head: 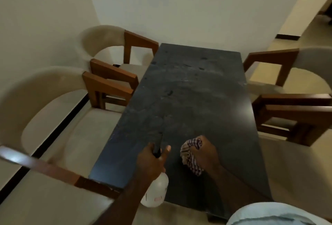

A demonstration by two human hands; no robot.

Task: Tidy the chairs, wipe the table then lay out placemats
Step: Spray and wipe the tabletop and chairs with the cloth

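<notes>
The dark table (188, 90) runs from 6 to 12 o'clock. At its 6 o'clock end the left hand (150, 161) grips a white spray bottle (159, 190) by its black head. Just toward 3 o'clock, the right hand (205, 154) clutches a bunched checked cloth (189, 158) at the tabletop. Chairs (53, 102) line the 9 and 3 o'clock sides.

The left forearm (124, 196) and right forearm (231, 183) are bare — a pale blue sleeve (269, 214) caps the right.

You see a dark, matt, mottled stone-like tabletop (188, 99), wooden chair arms (111, 75), a checked cloth (190, 154), a translucent plastic spray bottle (158, 192).
</notes>
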